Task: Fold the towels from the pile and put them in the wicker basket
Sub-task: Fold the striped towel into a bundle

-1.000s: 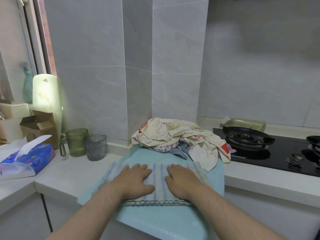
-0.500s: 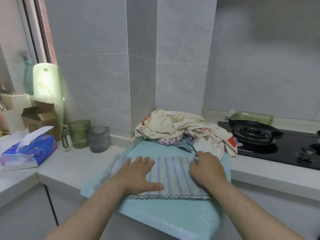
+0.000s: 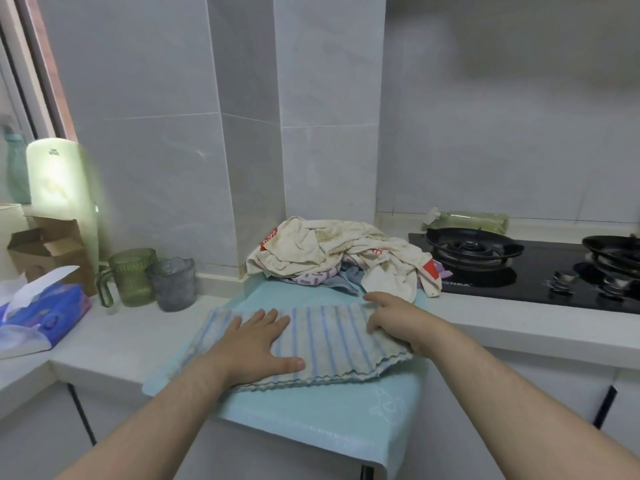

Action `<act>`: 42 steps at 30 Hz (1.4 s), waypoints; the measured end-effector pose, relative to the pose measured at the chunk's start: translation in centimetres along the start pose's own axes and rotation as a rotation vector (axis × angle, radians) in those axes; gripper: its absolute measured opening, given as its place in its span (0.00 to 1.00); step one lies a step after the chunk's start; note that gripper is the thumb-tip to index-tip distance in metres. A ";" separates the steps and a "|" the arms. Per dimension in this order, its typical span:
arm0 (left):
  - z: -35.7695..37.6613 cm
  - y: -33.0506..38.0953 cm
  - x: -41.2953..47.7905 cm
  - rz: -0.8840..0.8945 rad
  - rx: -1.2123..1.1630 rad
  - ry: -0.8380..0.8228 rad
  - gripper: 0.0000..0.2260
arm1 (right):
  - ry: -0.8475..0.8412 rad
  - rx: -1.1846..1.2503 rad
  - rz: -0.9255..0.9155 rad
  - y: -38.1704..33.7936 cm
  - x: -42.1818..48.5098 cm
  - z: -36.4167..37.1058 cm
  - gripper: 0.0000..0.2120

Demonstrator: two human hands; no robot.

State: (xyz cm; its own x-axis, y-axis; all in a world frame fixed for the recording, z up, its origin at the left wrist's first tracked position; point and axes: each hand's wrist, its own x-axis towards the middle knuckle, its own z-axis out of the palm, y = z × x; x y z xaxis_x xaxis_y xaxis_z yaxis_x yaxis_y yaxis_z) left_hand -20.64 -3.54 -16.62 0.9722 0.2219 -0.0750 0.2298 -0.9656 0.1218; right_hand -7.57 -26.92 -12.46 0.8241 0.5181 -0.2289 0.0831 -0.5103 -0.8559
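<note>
A blue-and-cream striped towel (image 3: 329, 341) lies folded flat on a pale teal mat (image 3: 311, 407) at the counter's front edge. My left hand (image 3: 252, 344) rests flat on the towel's left half, fingers spread. My right hand (image 3: 398, 320) grips the towel's right edge, which is raised slightly off the mat. Just behind, against the tiled pillar, sits the pile of crumpled towels (image 3: 332, 251), cream with red patches on top and bluish and purple ones beneath. No wicker basket is in view.
A green cup (image 3: 133, 275) and a grey cup (image 3: 173, 284) stand left of the mat. Further left are a blue tissue pack (image 3: 38, 313) and a cardboard box (image 3: 45, 247). A black gas hob (image 3: 474, 247) lies to the right, with a bottle (image 3: 471, 220) lying behind it.
My right hand slid from the middle of the striped towel to its right edge and took hold of it, lifting it slightly. My left hand stayed pressed flat.
</note>
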 end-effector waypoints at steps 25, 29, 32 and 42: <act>0.0 9.5 0.7 0.120 -0.069 0.009 0.44 | 0.043 0.018 -0.094 -1.9 -4.2 -5.4 0.26; -1.4 7.0 -1.7 0.127 -0.072 0.220 0.22 | -0.025 0.010 -0.134 -4.5 -4.0 -3.5 0.09; -1.9 3.9 -2.5 0.038 -0.093 0.299 0.19 | -0.047 -0.038 -0.173 -5.9 -3.0 -0.6 0.09; -1.8 -0.2 -3.1 -0.126 -0.707 0.336 0.06 | -0.202 -0.054 -0.151 -6.1 -1.0 8.9 0.29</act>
State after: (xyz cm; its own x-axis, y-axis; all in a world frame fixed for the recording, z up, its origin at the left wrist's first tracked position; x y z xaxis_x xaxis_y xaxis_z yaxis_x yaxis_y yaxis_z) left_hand -23.66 -3.76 -14.59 0.8726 0.4616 0.1594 0.2034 -0.6404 0.7406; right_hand -13.92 -18.17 -11.11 0.6717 0.7153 -0.1927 0.2314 -0.4497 -0.8627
